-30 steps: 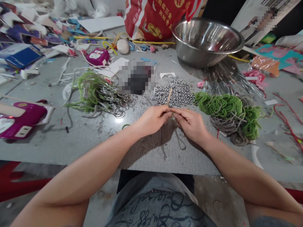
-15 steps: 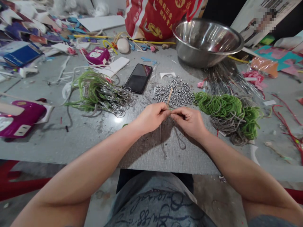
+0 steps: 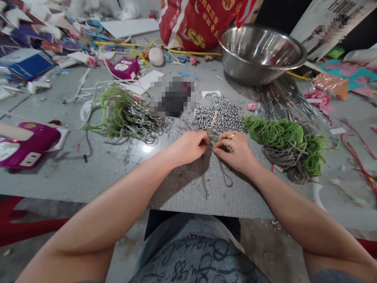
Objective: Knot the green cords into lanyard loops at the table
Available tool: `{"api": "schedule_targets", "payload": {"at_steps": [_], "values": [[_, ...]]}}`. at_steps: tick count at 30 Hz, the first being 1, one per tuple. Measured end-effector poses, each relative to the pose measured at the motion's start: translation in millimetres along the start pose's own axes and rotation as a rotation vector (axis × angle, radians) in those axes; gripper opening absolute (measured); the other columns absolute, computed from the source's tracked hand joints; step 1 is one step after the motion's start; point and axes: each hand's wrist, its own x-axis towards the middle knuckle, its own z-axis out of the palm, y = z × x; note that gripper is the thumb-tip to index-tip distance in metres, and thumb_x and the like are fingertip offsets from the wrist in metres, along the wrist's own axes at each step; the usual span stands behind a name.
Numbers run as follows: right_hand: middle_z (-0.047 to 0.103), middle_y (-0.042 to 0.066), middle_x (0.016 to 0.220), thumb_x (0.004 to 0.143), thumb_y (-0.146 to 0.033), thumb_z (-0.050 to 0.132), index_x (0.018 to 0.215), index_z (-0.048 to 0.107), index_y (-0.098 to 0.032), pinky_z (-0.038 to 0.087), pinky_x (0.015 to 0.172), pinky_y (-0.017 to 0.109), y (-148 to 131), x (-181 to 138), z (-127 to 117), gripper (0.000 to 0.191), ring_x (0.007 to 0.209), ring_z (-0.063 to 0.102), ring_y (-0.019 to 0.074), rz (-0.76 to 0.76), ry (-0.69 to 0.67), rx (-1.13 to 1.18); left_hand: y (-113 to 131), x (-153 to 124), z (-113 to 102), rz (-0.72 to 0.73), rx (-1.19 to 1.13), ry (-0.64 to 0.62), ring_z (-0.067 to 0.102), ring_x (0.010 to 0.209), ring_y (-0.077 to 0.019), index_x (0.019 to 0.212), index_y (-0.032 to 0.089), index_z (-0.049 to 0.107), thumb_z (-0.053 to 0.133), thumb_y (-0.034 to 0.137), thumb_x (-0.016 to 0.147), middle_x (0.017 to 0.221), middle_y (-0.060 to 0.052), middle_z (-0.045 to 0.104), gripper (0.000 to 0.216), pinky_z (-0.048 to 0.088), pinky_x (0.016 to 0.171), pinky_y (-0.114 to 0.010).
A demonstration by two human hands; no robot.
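Observation:
My left hand (image 3: 193, 147) and my right hand (image 3: 235, 148) meet over the table's near middle, both closed with fingertips pinched on a thin green-and-grey cord (image 3: 226, 180). Grey ends of it dangle below, one of them in a loop. A slim wooden stick (image 3: 214, 120) pokes up between the hands; what grips its lower part is hidden. Just beyond lies a spread of silvery beads (image 3: 228, 114). Off to the right rests a heap of green and grey cords (image 3: 278, 133). On the left is a bundle of beaded green and grey cords (image 3: 118, 112).
A steel bowl (image 3: 262, 55) stands at the back beside a red bag (image 3: 191, 27). Purple power sockets (image 3: 31, 143) with white cables sit on the left. A blurred dark object (image 3: 173, 98) lies behind the beads. Scraps cover the back left; red cords (image 3: 357, 157) lie right.
My fingertips have parted slightly, and more green cord shows between them. The right fingers have shifted, and a ring is now visible. The whole view has moved a little.

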Motion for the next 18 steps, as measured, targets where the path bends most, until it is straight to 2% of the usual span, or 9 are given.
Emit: {"api": "schedule_targets", "payload": {"at_steps": [8, 18], "values": [[0.068, 0.003, 0.084, 0.075, -0.024, 0.061, 0.066, 0.067, -0.023, 0.028, 0.082, 0.041, 1.3, 0.4, 1.6, 0.01, 0.09, 0.054, 0.0227, 0.027, 0.044, -0.098, -6.0, 2.2, 9.2, -0.004, 0.093, 0.062, 0.058, 0.068, -0.0146, 0.082, 0.016, 0.061, 0.052, 0.011, 0.073, 0.073, -0.001, 0.065, 0.013, 0.039, 0.059, -0.024], [0.067, 0.004, 0.085, 0.075, -0.022, 0.06, 0.067, 0.067, -0.023, 0.027, 0.078, 0.04, -3.0, 2.7, 3.8, 0.011, 0.089, 0.052, 0.0228, 0.02, 0.063, -0.175, -3.0, 1.9, 9.8, 0.013, 0.139, 0.041, 0.06, 0.07, -0.0161, 0.085, 0.015, 0.064, 0.051, 0.013, 0.076, 0.074, -0.003, 0.066, 0.016, 0.041, 0.063, -0.026]]}}
